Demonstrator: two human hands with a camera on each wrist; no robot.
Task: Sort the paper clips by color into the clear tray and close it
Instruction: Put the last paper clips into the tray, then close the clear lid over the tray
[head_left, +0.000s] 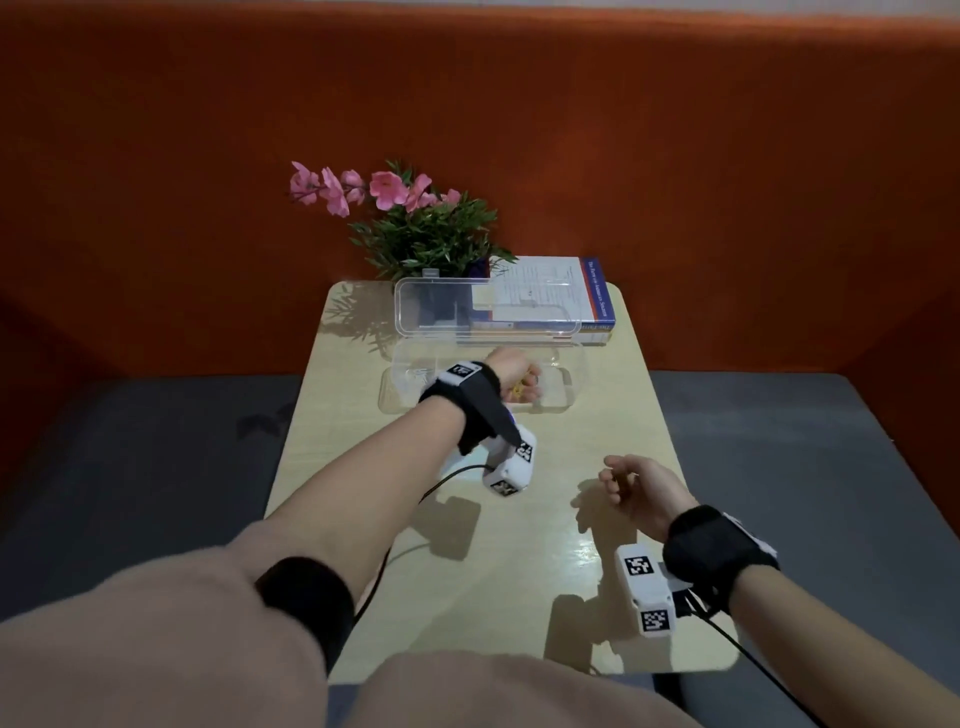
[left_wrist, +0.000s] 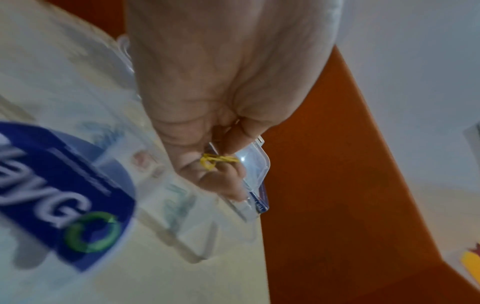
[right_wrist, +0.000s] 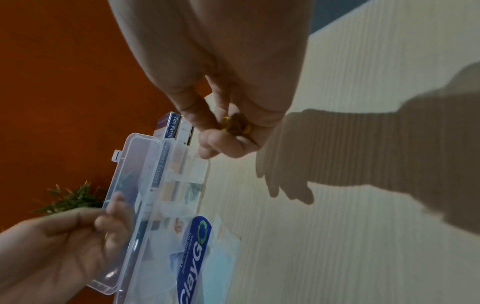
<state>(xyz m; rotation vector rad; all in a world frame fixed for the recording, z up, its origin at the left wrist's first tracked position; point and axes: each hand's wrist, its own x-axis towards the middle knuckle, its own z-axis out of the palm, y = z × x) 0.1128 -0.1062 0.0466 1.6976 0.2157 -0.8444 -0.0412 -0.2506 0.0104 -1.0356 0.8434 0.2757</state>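
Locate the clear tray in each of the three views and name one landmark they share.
Head: clear tray at table centre, lid up, behind the left hand.
Left wrist: blurred, from lower left to centre, its corner behind the fingers.
Right wrist: lower left of centre, lid open.
Shared landmark: the blue-spined book.

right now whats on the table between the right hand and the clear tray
Nothing: in the head view the table is bare between the right hand and the clear tray, apart from shadows.
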